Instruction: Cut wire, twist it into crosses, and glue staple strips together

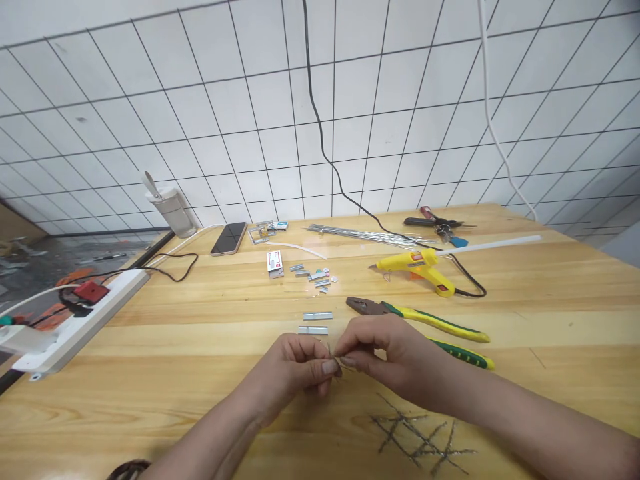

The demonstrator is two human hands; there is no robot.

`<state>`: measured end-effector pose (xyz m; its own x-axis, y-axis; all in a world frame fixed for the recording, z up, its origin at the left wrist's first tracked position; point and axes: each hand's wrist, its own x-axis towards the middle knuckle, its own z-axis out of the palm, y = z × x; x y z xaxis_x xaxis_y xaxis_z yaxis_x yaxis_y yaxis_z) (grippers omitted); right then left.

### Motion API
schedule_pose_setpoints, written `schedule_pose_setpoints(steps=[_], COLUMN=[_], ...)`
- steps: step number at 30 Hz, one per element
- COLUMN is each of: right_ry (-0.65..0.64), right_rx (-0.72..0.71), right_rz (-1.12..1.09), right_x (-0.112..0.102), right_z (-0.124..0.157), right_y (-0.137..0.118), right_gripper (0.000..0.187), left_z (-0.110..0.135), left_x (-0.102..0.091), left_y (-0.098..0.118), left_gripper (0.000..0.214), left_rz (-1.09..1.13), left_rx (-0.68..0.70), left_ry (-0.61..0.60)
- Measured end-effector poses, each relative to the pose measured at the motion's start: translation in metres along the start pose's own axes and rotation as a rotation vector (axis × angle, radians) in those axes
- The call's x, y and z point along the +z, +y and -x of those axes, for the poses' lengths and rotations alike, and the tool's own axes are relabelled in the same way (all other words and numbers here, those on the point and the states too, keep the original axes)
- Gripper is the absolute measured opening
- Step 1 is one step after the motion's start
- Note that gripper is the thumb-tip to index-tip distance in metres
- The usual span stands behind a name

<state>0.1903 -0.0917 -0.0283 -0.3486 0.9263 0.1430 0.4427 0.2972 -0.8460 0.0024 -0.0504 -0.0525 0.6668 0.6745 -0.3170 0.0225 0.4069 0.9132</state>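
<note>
My left hand point(305, 363) is closed in a pinch on a few thin dark wires point(332, 353), thumb against the index finger. From the right, my right hand point(383, 347) pinches the same wires, its fingertips almost touching the left thumb. How the wires join is too small to make out. Below the right forearm lies a loose lattice of crossed dark wire pieces point(420, 433) on the table. Combination pliers point(367, 306) with yellow-green handles rest just behind my right hand, partly covered by it. Two silver staple strips point(315, 316) lie behind my left hand.
A yellow glue gun point(420, 263) with a white glue stick lies at the right. Behind are a bundle of silver wires point(365, 235), keys point(443, 230), a small staple box point(275, 264) and a phone point(229, 239). A power strip point(85, 320) with cables runs along the left.
</note>
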Motion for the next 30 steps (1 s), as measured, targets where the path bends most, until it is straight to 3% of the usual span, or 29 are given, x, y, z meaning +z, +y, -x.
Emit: schedule_pose_setpoints(steps=[4, 7, 9, 12, 18, 30], right_ry=[0.020, -0.028, -0.058, -0.062, -0.046, 0.094], right_rx=[-0.060, 0.141, 0.311, 0.415, 0.413, 0.367], right_rz=[-0.043, -0.282, -0.419, -0.442, -0.440, -0.732], right_x=[0.003, 0.005, 0.005, 0.007, 0.017, 0.025], right_z=[0.000, -0.003, -0.006, -0.008, -0.005, -0.010], right_y=[-0.001, -0.001, 0.000, 0.003, 0.006, 0.017], right_gripper=[0.014, 0.008, 0.014, 0.020, 0.011, 0.028], left_z=[0.001, 0.002, 0.002, 0.002, 0.000, -0.002], left_x=[0.001, 0.002, 0.003, 0.003, 0.001, -0.002], left_y=[0.000, 0.001, 0.002, 0.002, -0.002, -0.001], left_gripper=[0.025, 0.025, 0.024, 0.024, 0.026, 0.038], left_rz=[0.002, -0.015, -0.050, -0.138, -0.182, 0.203], left_rx=[0.014, 0.004, 0.005, 0.017, 0.014, -0.017], left_ry=[-0.036, -0.015, 0.009, 0.033, 0.052, -0.013])
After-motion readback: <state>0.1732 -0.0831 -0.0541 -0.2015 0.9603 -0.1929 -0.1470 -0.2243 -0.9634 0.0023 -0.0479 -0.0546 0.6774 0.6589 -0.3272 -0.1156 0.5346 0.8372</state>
